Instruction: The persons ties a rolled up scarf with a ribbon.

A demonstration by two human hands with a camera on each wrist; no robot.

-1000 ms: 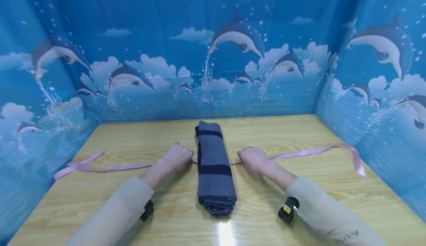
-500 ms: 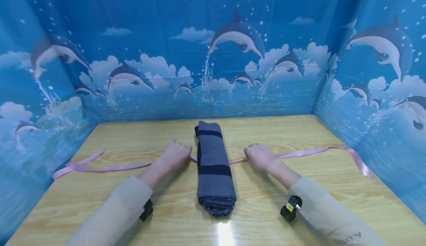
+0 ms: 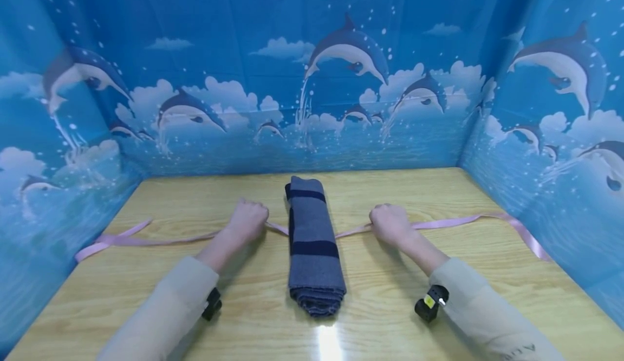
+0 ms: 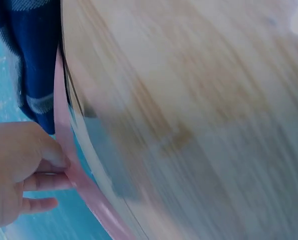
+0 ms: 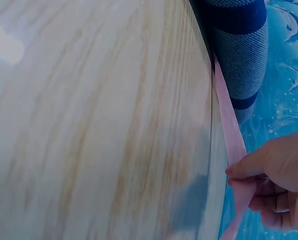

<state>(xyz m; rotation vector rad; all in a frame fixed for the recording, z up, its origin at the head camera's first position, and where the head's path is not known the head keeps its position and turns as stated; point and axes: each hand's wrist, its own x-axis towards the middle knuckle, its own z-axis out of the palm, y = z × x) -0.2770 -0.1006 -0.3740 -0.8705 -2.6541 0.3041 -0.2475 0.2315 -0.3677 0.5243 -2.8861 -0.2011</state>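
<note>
A rolled grey-blue cloth with dark navy stripes (image 3: 314,220) lies lengthwise at the middle of the table. From under it a pink ribbon (image 3: 279,227) comes out on both sides. My left hand (image 3: 248,221) pinches the ribbon left of the roll; thumb and fingertips meet on it in the left wrist view, where the ribbon (image 4: 63,120) rises off the table. To the right of the roll my right hand (image 3: 392,224) pinches the other length, and the right wrist view shows that ribbon (image 5: 229,115) stretched between roll and fingertips.
The wooden table (image 3: 195,198) runs back to a blue curtain (image 3: 234,52) printed with dolphins, which also encloses both sides. The ribbon's left tail (image 3: 112,239) lies crossed over itself near the left edge. Its right tail (image 3: 521,228) reaches the right edge.
Both hands have moved outward from the roll and slightly up, showing more ribbon on each side. The right tail has shifted a little further right. The roll has hardly moved.
</note>
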